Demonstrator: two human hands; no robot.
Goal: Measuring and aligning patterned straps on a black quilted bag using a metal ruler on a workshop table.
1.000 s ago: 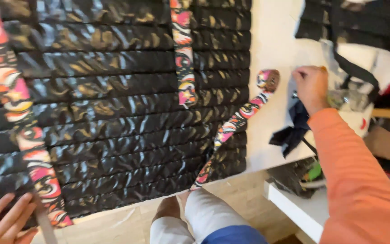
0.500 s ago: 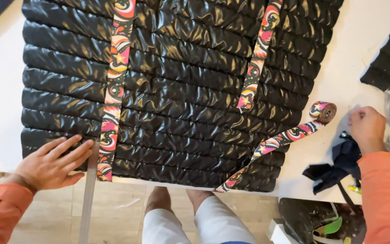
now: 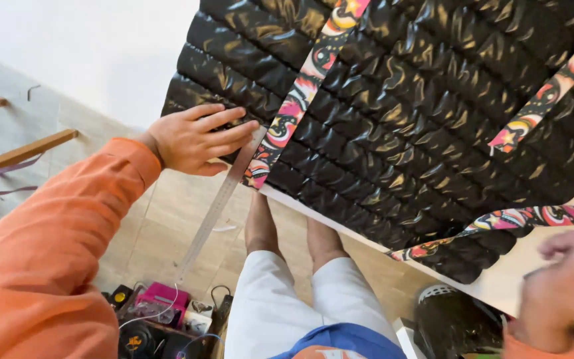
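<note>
1. The left hand (image 3: 197, 138) lies flat, fingers spread, pressing the top end of a long metal ruler (image 3: 219, 203) against the near corner of the black quilted fabric (image 3: 420, 113); it grips nothing, only pins.
2. The ruler runs just beside a patterned ribbon (image 3: 300, 100) laid across the quilting and juts off the white table (image 3: 499, 282) edge, most of its length hanging over the floor.
3. The right hand (image 3: 563, 292) is blurred at the lower right of the table; I cannot tell whether it is holding anything. A second ribbon strip (image 3: 533, 218) lies just beside it.
4. Risk, as I judge it: with so much ruler unsupported, easing the palm could let it tip and drop toward the clutter of cables and gadgets (image 3: 161, 319) below.
5. The slick fabric overhangs the edge too, so a sideways push might slide it and skew the ribbon.
</note>
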